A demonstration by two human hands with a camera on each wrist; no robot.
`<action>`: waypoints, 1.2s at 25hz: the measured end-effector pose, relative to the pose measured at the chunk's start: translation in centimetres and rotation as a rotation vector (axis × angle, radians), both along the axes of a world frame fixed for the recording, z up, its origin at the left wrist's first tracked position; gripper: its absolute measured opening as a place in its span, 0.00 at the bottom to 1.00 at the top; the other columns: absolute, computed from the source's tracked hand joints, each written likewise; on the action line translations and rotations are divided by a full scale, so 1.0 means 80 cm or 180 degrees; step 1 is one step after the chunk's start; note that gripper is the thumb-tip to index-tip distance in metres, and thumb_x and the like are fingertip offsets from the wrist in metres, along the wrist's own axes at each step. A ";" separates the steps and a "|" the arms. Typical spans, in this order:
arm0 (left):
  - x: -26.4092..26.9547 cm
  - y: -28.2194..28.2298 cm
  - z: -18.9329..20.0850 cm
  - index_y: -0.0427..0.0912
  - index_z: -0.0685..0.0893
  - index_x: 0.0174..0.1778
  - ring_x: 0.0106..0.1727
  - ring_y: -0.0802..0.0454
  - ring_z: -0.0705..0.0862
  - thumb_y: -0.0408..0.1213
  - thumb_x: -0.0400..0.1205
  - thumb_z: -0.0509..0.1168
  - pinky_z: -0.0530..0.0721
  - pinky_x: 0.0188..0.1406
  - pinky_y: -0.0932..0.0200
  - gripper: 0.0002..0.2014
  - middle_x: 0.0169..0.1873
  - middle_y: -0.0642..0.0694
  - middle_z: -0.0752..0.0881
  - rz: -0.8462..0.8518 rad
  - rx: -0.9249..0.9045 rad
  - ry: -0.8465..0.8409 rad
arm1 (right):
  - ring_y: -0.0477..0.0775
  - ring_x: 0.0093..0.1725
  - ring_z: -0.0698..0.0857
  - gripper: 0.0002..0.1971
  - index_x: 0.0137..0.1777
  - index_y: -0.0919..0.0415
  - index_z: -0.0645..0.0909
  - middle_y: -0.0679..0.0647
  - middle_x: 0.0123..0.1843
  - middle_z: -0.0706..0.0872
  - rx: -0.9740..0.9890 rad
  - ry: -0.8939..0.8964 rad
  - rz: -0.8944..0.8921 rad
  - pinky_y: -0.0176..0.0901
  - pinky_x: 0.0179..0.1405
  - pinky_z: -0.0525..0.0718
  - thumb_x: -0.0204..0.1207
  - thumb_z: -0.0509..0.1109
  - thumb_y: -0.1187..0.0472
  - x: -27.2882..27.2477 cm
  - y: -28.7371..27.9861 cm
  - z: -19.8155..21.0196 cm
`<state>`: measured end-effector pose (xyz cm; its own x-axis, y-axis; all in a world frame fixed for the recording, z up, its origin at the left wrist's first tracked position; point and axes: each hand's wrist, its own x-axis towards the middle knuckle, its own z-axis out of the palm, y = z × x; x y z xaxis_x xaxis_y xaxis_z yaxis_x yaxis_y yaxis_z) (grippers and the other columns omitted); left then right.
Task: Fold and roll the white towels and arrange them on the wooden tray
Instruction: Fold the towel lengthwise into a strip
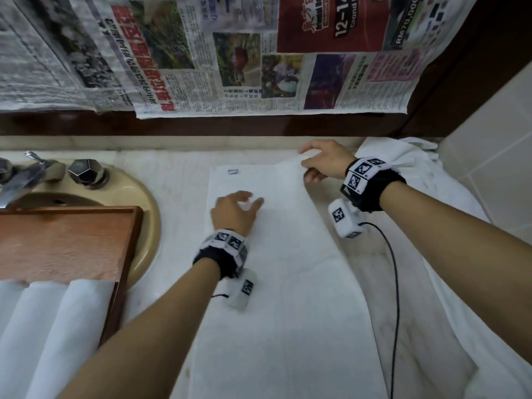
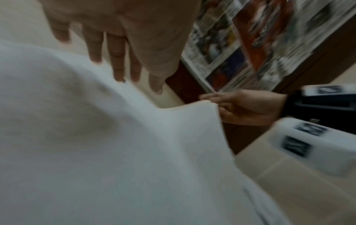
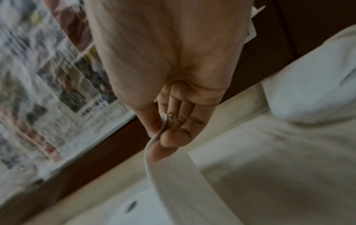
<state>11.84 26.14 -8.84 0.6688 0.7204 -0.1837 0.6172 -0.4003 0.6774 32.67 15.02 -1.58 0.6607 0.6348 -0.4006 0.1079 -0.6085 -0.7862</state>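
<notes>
A long white towel lies flat on the pale counter, running from the near edge to the back wall. My right hand pinches its far right corner between thumb and fingers and lifts it a little. Spread, straight fingers of my left hand press the towel's far left part. At the left, the wooden tray sits over the sink, and three rolled white towels lie side by side at its near end.
A beige sink with a chrome tap lies under the tray. More white towels are heaped at the back right corner and along the right edge. Newspaper hangs on the dark wall behind. A black cable trails from my right wrist.
</notes>
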 end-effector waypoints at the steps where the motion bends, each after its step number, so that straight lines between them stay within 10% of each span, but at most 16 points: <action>1: 0.004 -0.026 0.017 0.47 0.92 0.42 0.46 0.53 0.89 0.63 0.74 0.70 0.86 0.54 0.52 0.22 0.39 0.50 0.92 -0.0049 -0.0448 -0.0337 | 0.52 0.28 0.88 0.06 0.54 0.58 0.81 0.63 0.35 0.89 0.0116 0.0166 0.0009 0.38 0.26 0.86 0.80 0.69 0.68 -0.011 0.008 0.005; 4: 0.006 -0.096 0.036 0.40 0.92 0.30 0.26 0.53 0.86 0.60 0.69 0.77 0.88 0.30 0.59 0.23 0.25 0.46 0.89 -0.0638 -0.1490 0.0022 | 0.53 0.31 0.91 0.02 0.49 0.65 0.82 0.67 0.37 0.90 0.0295 0.0490 -0.0010 0.37 0.27 0.87 0.80 0.70 0.67 -0.028 0.023 0.018; 9: -0.003 -0.099 0.031 0.30 0.86 0.32 0.34 0.46 0.90 0.37 0.77 0.75 0.90 0.48 0.48 0.14 0.30 0.39 0.91 -0.0647 -0.1995 0.0010 | 0.59 0.39 0.92 0.06 0.51 0.67 0.83 0.64 0.40 0.91 0.0188 0.0499 -0.0135 0.45 0.41 0.91 0.78 0.71 0.65 -0.028 0.021 0.027; 14: -0.023 -0.059 0.083 0.34 0.86 0.30 0.33 0.49 0.89 0.36 0.74 0.78 0.90 0.41 0.58 0.12 0.30 0.35 0.89 -0.0370 -0.2404 -0.0524 | 0.55 0.34 0.90 0.08 0.46 0.65 0.86 0.56 0.37 0.92 0.0041 -0.0151 0.0024 0.45 0.35 0.89 0.75 0.68 0.62 -0.039 0.027 0.038; 18: -0.052 -0.020 0.091 0.32 0.86 0.36 0.31 0.52 0.88 0.39 0.79 0.74 0.90 0.40 0.58 0.13 0.29 0.40 0.87 -0.0009 -0.2479 -0.0600 | 0.52 0.31 0.84 0.08 0.45 0.61 0.88 0.52 0.31 0.86 -0.0041 -0.1048 0.0441 0.40 0.33 0.88 0.75 0.67 0.63 -0.049 0.065 0.033; 24: -0.104 0.015 0.036 0.26 0.85 0.48 0.28 0.47 0.86 0.43 0.88 0.60 0.85 0.25 0.57 0.20 0.37 0.37 0.87 0.0592 -0.2266 -0.0265 | 0.53 0.49 0.79 0.07 0.44 0.59 0.87 0.55 0.51 0.83 -0.0190 -0.1621 0.1116 0.40 0.51 0.77 0.75 0.70 0.57 -0.077 0.133 -0.010; 30: -0.119 0.021 -0.017 0.38 0.74 0.28 0.31 0.43 0.78 0.46 0.87 0.58 0.79 0.33 0.52 0.23 0.25 0.43 0.80 0.0932 -0.1077 0.0245 | 0.59 0.59 0.80 0.06 0.50 0.54 0.81 0.51 0.52 0.85 -0.0531 -0.1750 0.1204 0.61 0.70 0.69 0.81 0.65 0.55 -0.100 0.183 -0.067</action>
